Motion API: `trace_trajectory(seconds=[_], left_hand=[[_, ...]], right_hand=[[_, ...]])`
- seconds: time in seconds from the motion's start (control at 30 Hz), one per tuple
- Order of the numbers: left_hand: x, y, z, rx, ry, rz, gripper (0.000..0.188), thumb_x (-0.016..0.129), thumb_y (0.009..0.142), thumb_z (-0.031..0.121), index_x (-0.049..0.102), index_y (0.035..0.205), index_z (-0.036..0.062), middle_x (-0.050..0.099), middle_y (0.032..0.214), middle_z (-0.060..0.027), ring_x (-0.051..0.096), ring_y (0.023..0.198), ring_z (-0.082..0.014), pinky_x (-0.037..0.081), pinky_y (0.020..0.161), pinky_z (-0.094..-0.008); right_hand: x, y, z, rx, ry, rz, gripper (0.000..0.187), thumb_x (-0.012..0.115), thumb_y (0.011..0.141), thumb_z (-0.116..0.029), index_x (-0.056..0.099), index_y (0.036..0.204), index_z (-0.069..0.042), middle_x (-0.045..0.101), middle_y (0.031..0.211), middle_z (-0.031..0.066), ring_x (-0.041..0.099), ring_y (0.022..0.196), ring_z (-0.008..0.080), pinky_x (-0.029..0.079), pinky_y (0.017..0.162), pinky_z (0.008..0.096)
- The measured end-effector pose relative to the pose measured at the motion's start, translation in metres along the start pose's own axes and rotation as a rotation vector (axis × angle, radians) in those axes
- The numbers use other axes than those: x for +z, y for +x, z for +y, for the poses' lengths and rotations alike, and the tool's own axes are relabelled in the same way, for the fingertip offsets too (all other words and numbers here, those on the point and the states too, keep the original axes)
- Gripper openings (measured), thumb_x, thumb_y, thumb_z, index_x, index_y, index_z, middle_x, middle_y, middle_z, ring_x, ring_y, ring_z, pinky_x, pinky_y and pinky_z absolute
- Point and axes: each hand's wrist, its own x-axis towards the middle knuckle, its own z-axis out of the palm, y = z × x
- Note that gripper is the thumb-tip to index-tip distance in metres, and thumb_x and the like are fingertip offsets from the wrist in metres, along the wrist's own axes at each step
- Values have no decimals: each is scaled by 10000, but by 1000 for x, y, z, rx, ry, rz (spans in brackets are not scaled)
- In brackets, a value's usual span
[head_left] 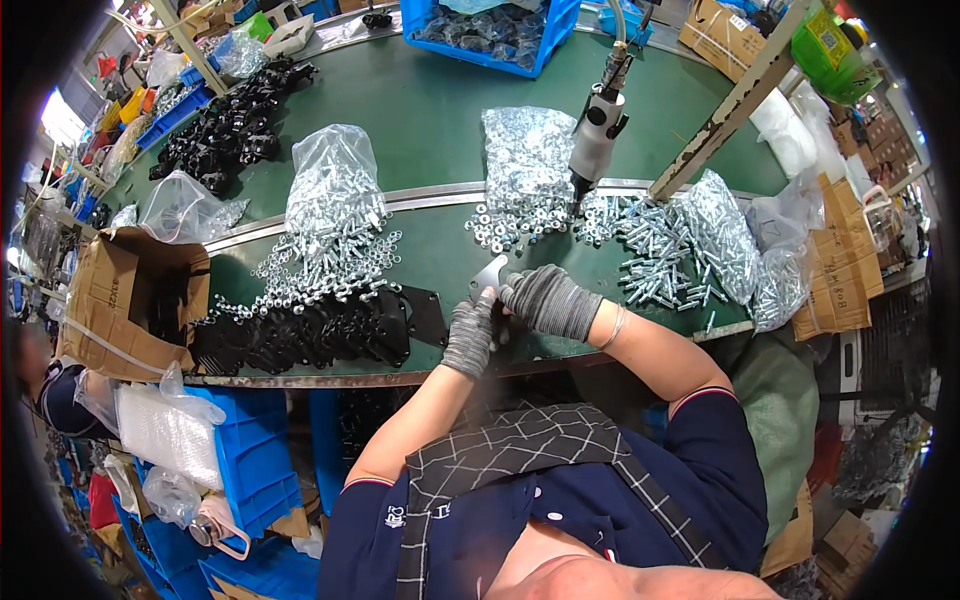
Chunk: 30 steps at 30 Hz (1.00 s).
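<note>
Both my hands wear grey striped knit gloves and meet just above the green bench, near its front edge. My left hand (470,335) pinches a small silvery metal plate (490,274) with a rounded end. Against the plate's right side, my right hand (552,302) has its fingers curled in; what lies inside them is hidden. Just beyond sits a pile of small nuts or spacers (500,228) spilling from a clear bag (528,150). A pneumatic screwdriver (595,135) hangs to the right of that bag, its tip close to the loose pieces.
Bolts (665,250) and their bag (722,235) lie at right. Another bag of bolts (335,180) stands left, behind black plates (310,335). A cardboard box (90,290) is at far left, a blue bin (540,50) at the back. A metal post (735,110) rises at right.
</note>
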Motion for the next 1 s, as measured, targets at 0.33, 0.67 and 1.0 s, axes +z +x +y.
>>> trace_trajectory(seconds=[0.33,0.67,1.0], left_hand=[[-1,0,-5,32,8,-42,291,495,891,335,552,772,76,578,601,-45,457,361,-124,288,280,-222],[0,-8,2,93,-66,-158,286,462,909,313,569,820,64,614,656,-74,461,389,-86,301,311,-189],[-5,-10,2,76,-8,-155,292,467,901,328,560,855,55,609,627,-70,454,384,-96,294,323,-205]], right_hand=[[19,-6,6,42,157,117,234,532,834,-276,546,900,-52,588,781,117,607,714,282,479,603,364],[-49,10,174,135,727,1242,525,741,722,-148,468,1156,-33,590,969,73,583,847,165,494,723,270],[-59,8,23,-66,1802,1036,356,643,744,23,490,1059,-39,603,963,100,589,816,169,497,746,304]])
